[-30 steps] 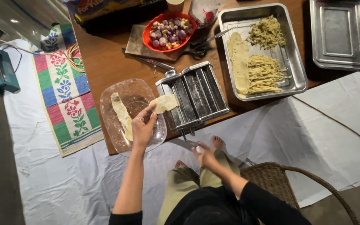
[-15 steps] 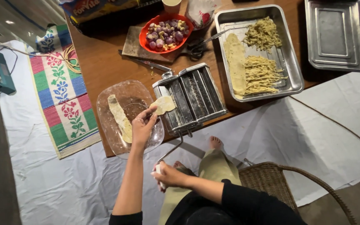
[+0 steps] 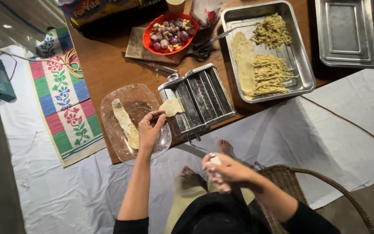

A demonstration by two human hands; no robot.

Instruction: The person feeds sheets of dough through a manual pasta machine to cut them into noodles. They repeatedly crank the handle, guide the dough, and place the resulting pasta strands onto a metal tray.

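While left grip [image 3: 150,130] pinching one dough sheet [image 3: 171,106], right grip [image 3: 221,171] around crank handle [image 3: 215,161].

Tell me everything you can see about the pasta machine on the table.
The pasta machine is shiny silver metal, with parallel rollers and slots across its top. It sits at the near edge of the wooden table, beside a clear glass dish. The left hand feeds a dough sheet into its left end. The right hand grips the crank handle below.

One head-worn camera looks steeply down from above the seated person, fairly high over the bench [image 3: 109,65], with the floor cloth [image 3: 325,121] in view around it.
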